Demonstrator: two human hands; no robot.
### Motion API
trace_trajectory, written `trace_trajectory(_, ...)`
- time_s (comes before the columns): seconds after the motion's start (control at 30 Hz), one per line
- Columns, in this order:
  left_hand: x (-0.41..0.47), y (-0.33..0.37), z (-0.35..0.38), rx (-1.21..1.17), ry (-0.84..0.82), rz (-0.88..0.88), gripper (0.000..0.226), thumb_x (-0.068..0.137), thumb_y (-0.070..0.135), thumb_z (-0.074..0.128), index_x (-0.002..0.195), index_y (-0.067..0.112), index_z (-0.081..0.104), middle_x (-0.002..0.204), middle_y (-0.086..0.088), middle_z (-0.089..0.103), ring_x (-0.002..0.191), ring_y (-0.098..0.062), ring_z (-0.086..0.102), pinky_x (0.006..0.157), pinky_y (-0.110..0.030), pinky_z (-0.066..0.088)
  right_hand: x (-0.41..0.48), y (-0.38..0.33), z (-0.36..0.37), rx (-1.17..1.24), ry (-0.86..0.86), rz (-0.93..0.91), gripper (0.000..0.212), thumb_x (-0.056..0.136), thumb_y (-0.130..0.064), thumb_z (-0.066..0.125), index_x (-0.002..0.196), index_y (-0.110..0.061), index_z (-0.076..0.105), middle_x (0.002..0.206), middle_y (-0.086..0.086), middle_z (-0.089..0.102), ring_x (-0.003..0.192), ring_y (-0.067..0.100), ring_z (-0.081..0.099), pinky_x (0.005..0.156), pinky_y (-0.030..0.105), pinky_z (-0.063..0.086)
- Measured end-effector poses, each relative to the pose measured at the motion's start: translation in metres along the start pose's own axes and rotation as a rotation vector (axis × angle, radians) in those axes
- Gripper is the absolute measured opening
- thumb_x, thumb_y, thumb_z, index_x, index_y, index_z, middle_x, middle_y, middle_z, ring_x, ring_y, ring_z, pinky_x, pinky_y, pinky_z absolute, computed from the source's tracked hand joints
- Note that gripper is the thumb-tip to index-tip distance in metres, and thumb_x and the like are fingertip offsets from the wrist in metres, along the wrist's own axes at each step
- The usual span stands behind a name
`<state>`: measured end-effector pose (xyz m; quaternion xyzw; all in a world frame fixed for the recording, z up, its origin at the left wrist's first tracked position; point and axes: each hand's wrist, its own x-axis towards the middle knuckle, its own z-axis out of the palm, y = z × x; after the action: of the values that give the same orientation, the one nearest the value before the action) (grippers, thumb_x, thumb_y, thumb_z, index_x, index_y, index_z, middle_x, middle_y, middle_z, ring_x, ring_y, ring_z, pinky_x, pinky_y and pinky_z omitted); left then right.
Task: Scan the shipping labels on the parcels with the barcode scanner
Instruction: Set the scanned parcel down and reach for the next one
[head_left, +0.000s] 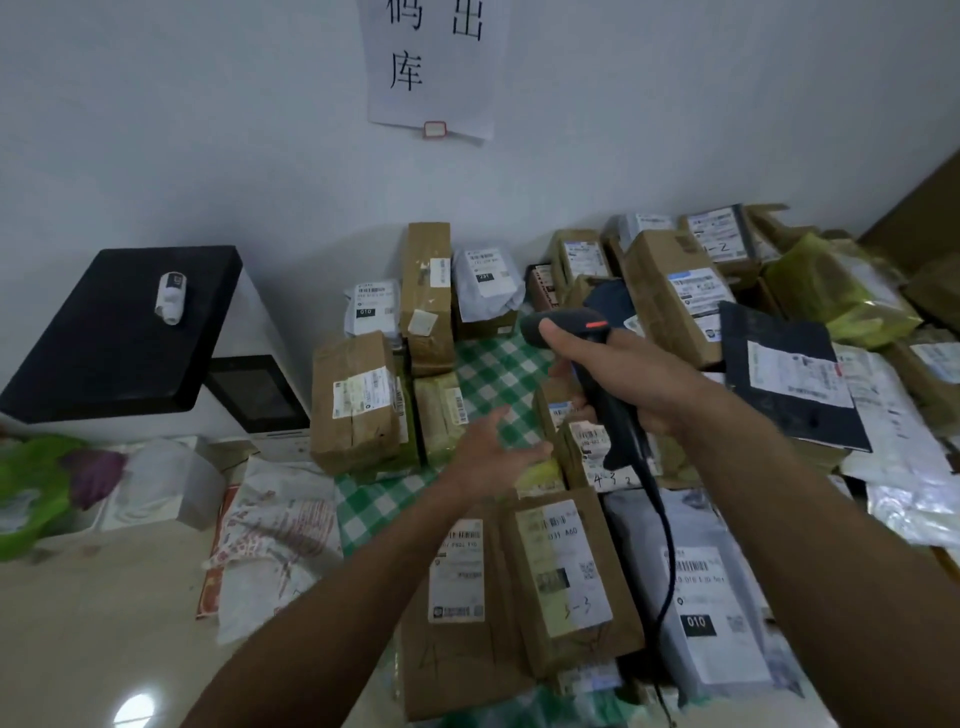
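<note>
My right hand (631, 376) grips the handle of a black barcode scanner (571, 325) with an orange button, its head facing left above the table and its cable hanging down over the parcels. My left hand (493, 452) reaches forward with relaxed fingers, its fingertips at a small parcel with a white label (589, 449) just below the scanner. Many brown and grey parcels with shipping labels lie around: a taped brown box (358, 402) to the left, two brown parcels (566, 577) in front, a grey bag marked 010 (706, 597) at the right.
A green checked cloth (488, 374) covers the table. A white machine with a black lid (130, 322) stands at the left, a small white device on top. Plastic bags (270, 530) lie at the left. A paper sign (431, 62) hangs on the wall.
</note>
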<state>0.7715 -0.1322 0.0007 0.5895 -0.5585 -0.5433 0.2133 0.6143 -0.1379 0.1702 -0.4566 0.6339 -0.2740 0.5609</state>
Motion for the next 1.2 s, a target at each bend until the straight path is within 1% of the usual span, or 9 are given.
trace_trajectory(0.1,0.049,0.038,-0.026,0.023,0.132,0.017,0.087,0.085,0.056,0.077,0.156,0.023,0.039,0.155,0.005,0.046,0.135,-0.019,0.051,0.111,-0.038,0.046,0.027,-0.023,-0.017,-0.085,-0.001,-0.003,0.056,0.088,-0.061,0.07,0.111,-0.009,0.068,0.086,0.004,0.067,0.052,0.011,0.062,0.051,0.025,0.051)
trace_trajectory(0.23,0.118,0.08,-0.052,0.13,0.22,0.147,0.029,0.093,0.039,0.07,0.119,0.027,0.066,0.111,0.012,0.07,0.107,-0.018,0.068,0.092,-0.039,0.056,0.078,-0.04,-0.036,-0.09,-0.008,0.029,0.061,0.086,-0.063,0.072,0.114,-0.009,0.068,0.101,0.009,0.071,0.063,0.017,0.064,0.058,0.029,0.054)
trace_trajectory(0.3,0.178,0.071,-0.057,0.17,0.297,0.055,0.042,0.089,0.049,0.066,0.12,0.02,0.062,0.112,0.008,0.067,0.102,-0.018,0.065,0.085,-0.034,0.055,0.104,-0.04,-0.044,-0.11,-0.015,0.053,0.06,0.086,-0.063,0.071,0.116,-0.011,0.067,0.105,0.01,0.071,0.067,0.018,0.063,0.058,0.028,0.055)
trace_trajectory(0.4,0.255,0.048,-0.062,0.252,0.406,-0.026,0.08,0.082,0.07,0.053,0.145,0.021,0.051,0.138,-0.007,0.057,0.124,-0.03,0.06,0.1,-0.04,0.055,0.141,-0.035,-0.057,-0.102,-0.032,0.074,0.056,0.087,-0.063,0.07,0.118,-0.016,0.065,0.105,0.009,0.074,0.067,0.017,0.063,0.055,0.026,0.055)
trace_trajectory(0.5,0.259,0.07,-0.06,0.259,0.451,-0.081,0.074,0.1,0.041,0.058,0.159,0.013,0.023,0.16,-0.019,0.026,0.144,-0.038,0.035,0.118,-0.045,0.035,0.175,-0.027,-0.067,-0.031,-0.029,0.101,0.047,0.09,-0.06,0.069,0.11,-0.017,0.067,0.097,0.008,0.071,0.059,0.013,0.059,0.052,0.025,0.053)
trace_trajectory(0.6,0.292,0.071,-0.054,0.17,0.487,-0.125,0.081,0.103,0.028,0.06,0.163,0.013,0.008,0.161,-0.019,0.027,0.144,-0.035,0.037,0.115,-0.042,0.037,0.208,-0.011,-0.074,0.027,-0.035,0.128,0.052,0.087,-0.06,0.072,0.114,-0.016,0.067,0.095,0.008,0.071,0.059,0.013,0.059,0.053,0.027,0.052)
trace_trajectory(0.93,0.357,0.034,-0.04,-0.004,0.569,-0.348,0.096,0.087,0.044,0.077,0.16,0.017,0.02,0.162,-0.017,0.028,0.149,-0.039,0.03,0.12,-0.058,0.03,0.251,0.022,-0.089,0.085,-0.044,0.183,0.055,0.085,-0.062,0.072,0.115,-0.016,0.069,0.106,0.011,0.073,0.068,0.016,0.06,0.056,0.028,0.052)
trace_trajectory(1.1,0.341,0.026,-0.033,-0.093,0.648,-0.182,0.038,0.097,0.026,0.068,0.133,0.018,0.062,0.133,-0.006,0.063,0.122,-0.028,0.06,0.101,-0.045,0.052,0.253,0.027,-0.095,0.089,-0.031,0.194,0.056,0.086,-0.062,0.072,0.112,-0.013,0.072,0.098,0.011,0.073,0.065,0.014,0.06,0.054,0.026,0.051)
trace_trajectory(1.2,0.323,0.034,-0.026,-0.169,0.681,-0.058,0.008,0.102,0.017,0.063,0.103,0.022,0.07,0.121,-0.005,0.065,0.111,-0.021,0.063,0.092,-0.032,0.05,0.254,0.028,-0.096,0.094,-0.013,0.212,0.06,0.086,-0.062,0.073,0.108,-0.006,0.073,0.083,0.005,0.068,0.06,0.014,0.059,0.052,0.025,0.051)
